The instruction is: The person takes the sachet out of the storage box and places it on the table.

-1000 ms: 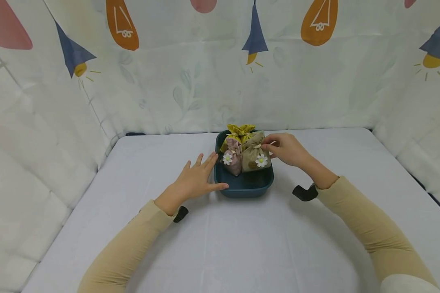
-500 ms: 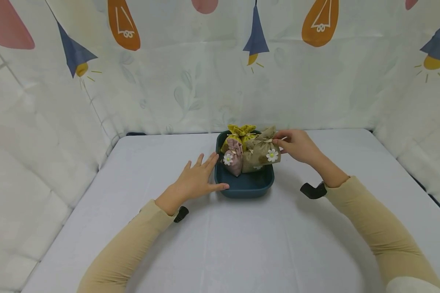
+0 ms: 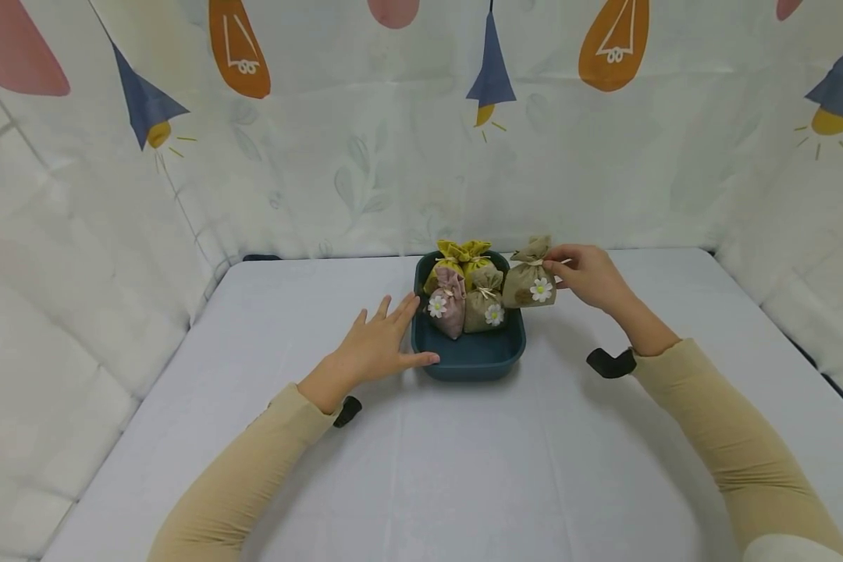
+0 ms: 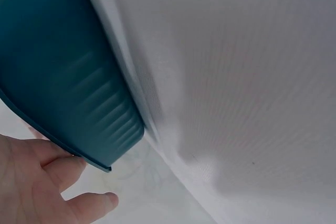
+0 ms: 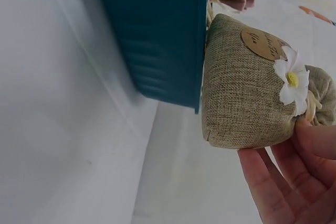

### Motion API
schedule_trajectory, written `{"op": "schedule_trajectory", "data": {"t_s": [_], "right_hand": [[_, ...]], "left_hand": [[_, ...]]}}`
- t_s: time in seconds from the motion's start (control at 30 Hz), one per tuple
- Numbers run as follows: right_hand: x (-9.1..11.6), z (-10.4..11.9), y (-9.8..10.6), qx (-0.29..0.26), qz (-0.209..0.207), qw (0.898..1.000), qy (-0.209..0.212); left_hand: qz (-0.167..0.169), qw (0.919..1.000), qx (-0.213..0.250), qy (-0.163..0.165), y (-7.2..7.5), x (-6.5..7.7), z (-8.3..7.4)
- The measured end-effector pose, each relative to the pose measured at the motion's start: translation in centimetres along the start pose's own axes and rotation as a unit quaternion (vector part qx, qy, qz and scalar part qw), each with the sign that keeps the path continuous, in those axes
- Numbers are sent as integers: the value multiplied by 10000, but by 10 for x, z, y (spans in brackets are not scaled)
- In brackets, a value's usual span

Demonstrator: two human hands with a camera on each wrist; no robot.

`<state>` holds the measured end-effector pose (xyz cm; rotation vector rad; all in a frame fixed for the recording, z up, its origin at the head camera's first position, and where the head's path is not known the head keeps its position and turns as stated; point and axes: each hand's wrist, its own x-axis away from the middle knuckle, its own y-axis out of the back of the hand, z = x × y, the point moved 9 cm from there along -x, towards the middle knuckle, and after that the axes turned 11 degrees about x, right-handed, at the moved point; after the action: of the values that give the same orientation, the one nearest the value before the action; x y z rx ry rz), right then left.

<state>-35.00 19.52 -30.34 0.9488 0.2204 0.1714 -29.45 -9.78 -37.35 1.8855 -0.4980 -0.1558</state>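
A khaki drawstring sachet (image 3: pixel 528 286) with a white daisy hangs at the right rim of a dark teal basin (image 3: pixel 472 370). My right hand (image 3: pixel 590 279) pinches its tied neck between thumb and fingers; the right wrist view shows the sachet (image 5: pixel 247 87) close up beside the basin's wall (image 5: pixel 163 35). Inside the basin stand a pink sachet (image 3: pixel 449 311), another khaki sachet (image 3: pixel 483 314) and yellow sachets (image 3: pixel 476 251) behind them. With fingers spread, my left hand (image 3: pixel 368 349) rests against the basin's left rim; in the left wrist view its fingers touch that rim (image 4: pixel 94 163).
A white cloth covers the table (image 3: pixel 464 468). Behind it hangs a pale curtain (image 3: pixel 421 156) printed with lamps and bulbs. Black wrist mounts (image 3: pixel 611 363) jut from below both sleeves.
The right hand has lifted the khaki sachet out of the basin and carried it rightward, uncovering the other khaki sachet. The left hand has stayed at the rim.
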Motion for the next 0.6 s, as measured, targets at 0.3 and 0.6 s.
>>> {"op": "schedule_trajectory", "data": {"t_s": [0.3,0.6], "right_hand": [[0,-12,10,55,-186,9998,-25],[-1,-29,21,342,-374,9987,-90]], "left_hand": [[-7,10000,24,-15,1,1,-1],[3,10000,44,-1,0,0,0]]}}
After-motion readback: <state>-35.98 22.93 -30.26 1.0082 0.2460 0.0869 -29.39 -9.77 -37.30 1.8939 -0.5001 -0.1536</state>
